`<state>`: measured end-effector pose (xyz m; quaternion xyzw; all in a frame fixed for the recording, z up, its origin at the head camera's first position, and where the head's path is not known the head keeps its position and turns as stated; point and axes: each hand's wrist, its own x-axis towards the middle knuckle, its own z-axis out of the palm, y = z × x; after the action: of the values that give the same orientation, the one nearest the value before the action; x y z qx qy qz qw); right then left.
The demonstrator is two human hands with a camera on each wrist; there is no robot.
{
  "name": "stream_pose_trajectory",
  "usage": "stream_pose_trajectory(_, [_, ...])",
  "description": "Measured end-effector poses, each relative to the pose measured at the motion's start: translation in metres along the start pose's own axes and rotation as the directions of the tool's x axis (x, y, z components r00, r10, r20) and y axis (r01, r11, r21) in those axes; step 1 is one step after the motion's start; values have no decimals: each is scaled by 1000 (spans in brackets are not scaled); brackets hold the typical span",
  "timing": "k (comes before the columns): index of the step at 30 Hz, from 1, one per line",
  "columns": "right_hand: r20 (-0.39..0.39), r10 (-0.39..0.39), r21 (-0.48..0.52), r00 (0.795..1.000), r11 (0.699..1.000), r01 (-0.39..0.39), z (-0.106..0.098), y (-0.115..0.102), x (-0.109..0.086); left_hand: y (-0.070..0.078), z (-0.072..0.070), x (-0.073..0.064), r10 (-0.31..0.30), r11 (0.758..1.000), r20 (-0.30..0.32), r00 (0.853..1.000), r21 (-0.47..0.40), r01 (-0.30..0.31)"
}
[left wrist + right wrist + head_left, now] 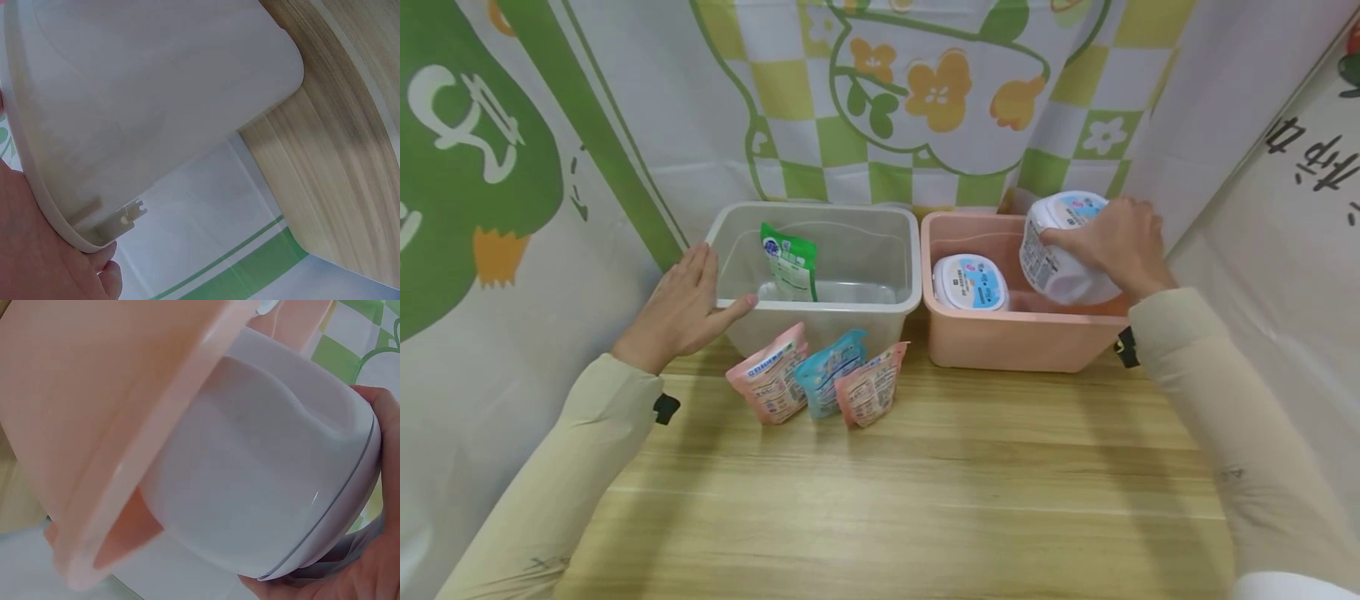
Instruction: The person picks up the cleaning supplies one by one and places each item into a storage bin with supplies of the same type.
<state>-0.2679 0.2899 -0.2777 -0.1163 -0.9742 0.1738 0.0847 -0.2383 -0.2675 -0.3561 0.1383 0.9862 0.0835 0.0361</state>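
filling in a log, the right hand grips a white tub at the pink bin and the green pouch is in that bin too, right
One thing is wrong: the green pouch is inside the grey bin, not the pink bin, as the head view shows. The right hand does grip a white tub at the pink bin.

I can't see all of the white tub (1051,271): the right hand (1120,246) covers part of it. Left of that hand, the pink bin (1022,343) hides the second tub's (972,283) base from me. Right of the left hand (677,312), fine print on three pouches (827,382) defeats me; my left wrist view crops that hand.
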Motion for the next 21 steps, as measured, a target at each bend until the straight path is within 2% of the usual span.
stream_pose_trajectory(9, [-15,33,1,999,999,-33,15,2,-1,0,1,1,4,1000,-5,1000,3,-4])
stream_pose_trajectory(21, [21,54,-22,998,998,-54,34,5,-3,-1,2,1,0,1000,-12,1000,0,0])
